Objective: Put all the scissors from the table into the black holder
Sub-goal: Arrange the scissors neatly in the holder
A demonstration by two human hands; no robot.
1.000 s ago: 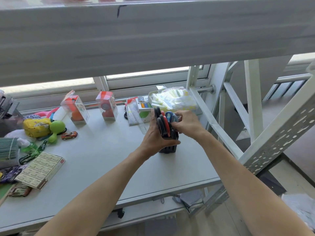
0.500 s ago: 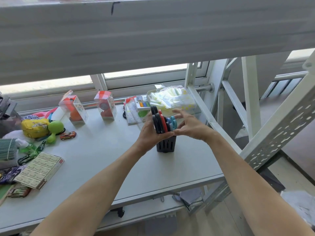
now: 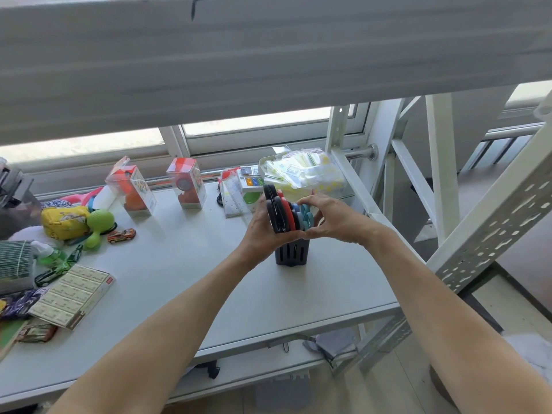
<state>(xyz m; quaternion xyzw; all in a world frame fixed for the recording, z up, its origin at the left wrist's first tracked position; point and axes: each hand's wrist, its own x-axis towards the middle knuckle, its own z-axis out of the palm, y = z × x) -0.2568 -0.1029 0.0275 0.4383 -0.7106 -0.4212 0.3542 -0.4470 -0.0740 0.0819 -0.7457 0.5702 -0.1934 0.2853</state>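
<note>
Over on my far left the table (image 3: 179,264) carries only clutter: a yellow pouch (image 3: 64,221), a green toy (image 3: 98,224), a small toy car (image 3: 122,235) and a flat box of packets (image 3: 73,294). I see no scissors lying loose among them, though the heap at the edge is too jumbled to be sure. Toward the middle, two clear toy boxes (image 3: 186,183) stand near the window.

My left hand (image 3: 263,234) wraps the near side of the black holder (image 3: 291,252), fingers curled around its upper part and the black scissor handles (image 3: 272,210) sticking up from it. Red handles (image 3: 286,209) and blue-teal handles (image 3: 305,215) stand packed beside those, all blades-down in the holder. My right hand (image 3: 337,219) cups the other side, thumb and fingers half curled around the teal handles, pressing the bunch together rather than pinching one pair.

I judge the task nearly or fully done: every pair I can see is in the holder, and what remains is settling them and letting go.
</note>
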